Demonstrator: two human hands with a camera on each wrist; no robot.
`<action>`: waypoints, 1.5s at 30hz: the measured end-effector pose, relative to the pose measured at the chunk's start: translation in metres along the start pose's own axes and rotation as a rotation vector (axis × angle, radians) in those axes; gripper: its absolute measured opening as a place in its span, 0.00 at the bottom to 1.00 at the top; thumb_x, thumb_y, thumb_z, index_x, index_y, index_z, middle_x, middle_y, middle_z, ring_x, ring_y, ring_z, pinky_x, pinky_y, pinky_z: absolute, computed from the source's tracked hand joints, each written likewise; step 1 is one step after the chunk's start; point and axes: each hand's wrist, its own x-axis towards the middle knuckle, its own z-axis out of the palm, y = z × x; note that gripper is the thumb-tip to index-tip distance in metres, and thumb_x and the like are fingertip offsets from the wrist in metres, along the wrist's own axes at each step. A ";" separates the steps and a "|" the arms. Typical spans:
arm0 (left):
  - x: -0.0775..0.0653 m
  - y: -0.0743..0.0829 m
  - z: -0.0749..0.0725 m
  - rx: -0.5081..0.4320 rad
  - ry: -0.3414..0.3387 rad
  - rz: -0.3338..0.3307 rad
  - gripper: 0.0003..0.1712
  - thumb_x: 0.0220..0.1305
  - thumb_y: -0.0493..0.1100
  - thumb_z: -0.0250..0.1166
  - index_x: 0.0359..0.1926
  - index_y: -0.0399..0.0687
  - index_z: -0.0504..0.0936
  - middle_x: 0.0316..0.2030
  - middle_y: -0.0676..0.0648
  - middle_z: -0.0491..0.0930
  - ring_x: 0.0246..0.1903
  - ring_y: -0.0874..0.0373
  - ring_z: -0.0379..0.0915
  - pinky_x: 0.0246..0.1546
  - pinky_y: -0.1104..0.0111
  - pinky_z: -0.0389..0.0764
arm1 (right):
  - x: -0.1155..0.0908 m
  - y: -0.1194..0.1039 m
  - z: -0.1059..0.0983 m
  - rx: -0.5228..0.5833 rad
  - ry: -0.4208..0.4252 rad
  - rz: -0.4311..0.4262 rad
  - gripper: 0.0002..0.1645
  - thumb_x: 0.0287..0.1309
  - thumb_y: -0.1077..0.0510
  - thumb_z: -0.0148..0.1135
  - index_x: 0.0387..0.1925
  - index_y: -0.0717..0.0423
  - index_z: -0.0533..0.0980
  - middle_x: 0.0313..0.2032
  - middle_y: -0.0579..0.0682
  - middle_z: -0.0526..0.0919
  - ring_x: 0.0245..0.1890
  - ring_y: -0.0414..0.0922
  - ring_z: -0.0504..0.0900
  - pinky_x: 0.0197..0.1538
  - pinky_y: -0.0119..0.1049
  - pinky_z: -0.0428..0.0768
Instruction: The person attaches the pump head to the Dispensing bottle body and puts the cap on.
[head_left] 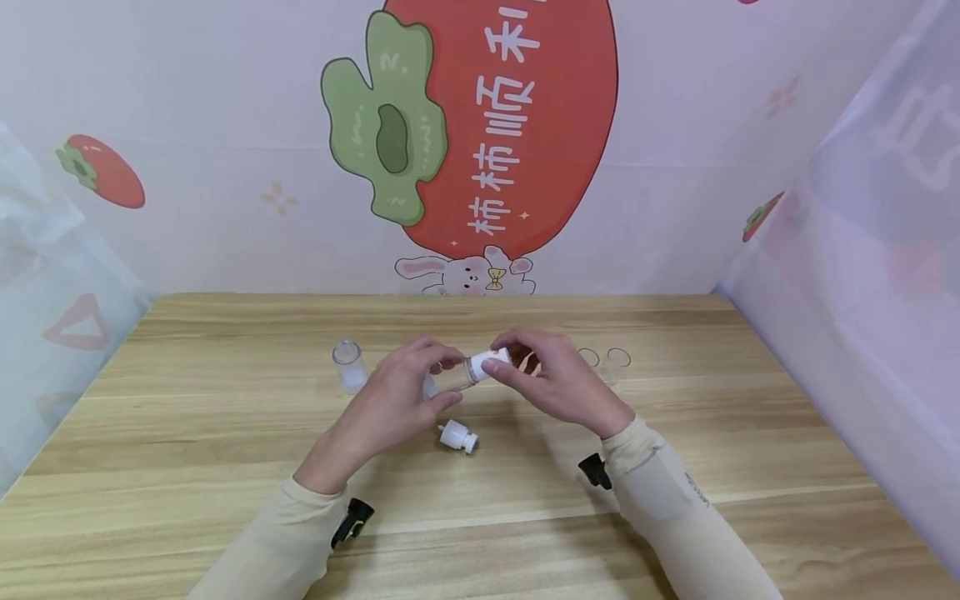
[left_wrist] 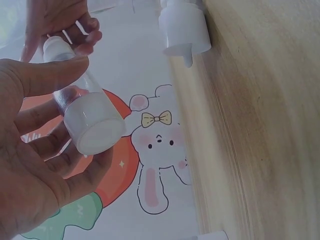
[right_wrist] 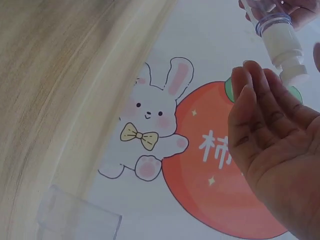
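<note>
My left hand point(head_left: 405, 383) grips a clear pump bottle point(left_wrist: 90, 117), thumb on one side and fingers curled round the other. The bottle is tilted, with its white pump top point(head_left: 489, 364) towards the right hand. My right hand point(head_left: 551, 379) is at the pump top, its fingers loosely curved; in the right wrist view the fingers point(right_wrist: 257, 95) look apart from the white pump point(right_wrist: 285, 50). Whether the thumb touches it I cannot tell. A separate white pump head point(head_left: 457, 436) lies on the table below the hands.
A second clear bottle point(head_left: 350, 368) stands on the wooden table point(head_left: 225, 467), left of my left hand. Clear caps point(head_left: 618, 358) with dark-looking rims lie right of my right hand. A printed cloth point(head_left: 225, 83) hangs behind the table.
</note>
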 end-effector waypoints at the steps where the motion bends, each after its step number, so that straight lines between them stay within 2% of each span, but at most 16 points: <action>1: 0.000 0.000 0.000 0.001 0.000 -0.001 0.23 0.54 0.36 0.79 0.51 0.42 0.85 0.44 0.48 0.81 0.43 0.49 0.78 0.42 0.58 0.80 | 0.000 0.000 0.000 0.003 0.001 -0.018 0.16 0.64 0.48 0.70 0.48 0.52 0.82 0.35 0.40 0.83 0.35 0.41 0.79 0.40 0.41 0.82; 5: 0.000 -0.001 0.000 -0.002 0.003 0.000 0.23 0.53 0.35 0.79 0.51 0.42 0.85 0.44 0.47 0.81 0.43 0.48 0.78 0.42 0.58 0.80 | -0.001 0.003 -0.001 0.014 0.006 -0.088 0.27 0.55 0.54 0.77 0.55 0.56 0.79 0.44 0.42 0.84 0.40 0.43 0.81 0.44 0.39 0.82; 8: 0.000 -0.002 -0.001 -0.004 0.007 0.002 0.22 0.53 0.35 0.79 0.51 0.42 0.85 0.44 0.48 0.82 0.42 0.50 0.78 0.41 0.58 0.79 | -0.001 0.004 -0.002 0.031 -0.001 -0.136 0.31 0.53 0.57 0.79 0.57 0.57 0.78 0.48 0.44 0.84 0.42 0.45 0.82 0.46 0.38 0.83; 15: 0.001 -0.003 -0.002 -0.009 0.016 0.006 0.22 0.53 0.35 0.79 0.50 0.42 0.85 0.44 0.48 0.82 0.41 0.53 0.76 0.41 0.60 0.78 | -0.001 0.005 -0.004 0.068 -0.011 -0.215 0.29 0.54 0.64 0.77 0.57 0.58 0.78 0.51 0.48 0.83 0.42 0.52 0.84 0.46 0.42 0.84; 19: 0.001 -0.003 -0.002 -0.017 0.017 0.007 0.22 0.52 0.35 0.79 0.50 0.42 0.85 0.43 0.48 0.82 0.41 0.52 0.76 0.41 0.60 0.78 | 0.000 0.004 -0.004 0.071 -0.014 -0.235 0.26 0.55 0.66 0.75 0.56 0.57 0.78 0.50 0.48 0.83 0.42 0.49 0.84 0.45 0.41 0.84; 24: 0.001 -0.003 -0.001 -0.027 0.019 0.013 0.22 0.52 0.34 0.79 0.50 0.41 0.85 0.42 0.48 0.82 0.41 0.49 0.77 0.41 0.59 0.78 | 0.000 0.004 -0.004 0.073 -0.010 -0.236 0.22 0.56 0.68 0.73 0.54 0.58 0.80 0.47 0.47 0.84 0.41 0.47 0.84 0.44 0.38 0.84; 31: 0.001 -0.002 -0.001 -0.023 0.026 0.009 0.23 0.52 0.35 0.79 0.51 0.41 0.85 0.44 0.47 0.82 0.42 0.51 0.78 0.42 0.58 0.80 | 0.000 0.003 -0.003 0.065 -0.008 -0.225 0.19 0.60 0.66 0.71 0.52 0.56 0.80 0.45 0.46 0.84 0.40 0.44 0.83 0.43 0.38 0.84; 37: 0.002 -0.001 -0.001 -0.039 0.039 0.018 0.23 0.51 0.34 0.79 0.50 0.39 0.85 0.44 0.45 0.83 0.43 0.47 0.79 0.44 0.56 0.81 | 0.001 0.003 -0.002 0.053 -0.007 -0.175 0.15 0.62 0.62 0.71 0.50 0.55 0.82 0.40 0.42 0.83 0.36 0.41 0.81 0.40 0.38 0.83; 45: 0.001 0.000 0.000 -0.045 0.044 0.022 0.23 0.52 0.34 0.79 0.50 0.39 0.85 0.44 0.46 0.82 0.43 0.51 0.78 0.45 0.56 0.81 | 0.002 0.000 0.001 0.026 -0.008 -0.105 0.08 0.65 0.56 0.69 0.44 0.52 0.82 0.33 0.40 0.82 0.32 0.40 0.79 0.35 0.39 0.81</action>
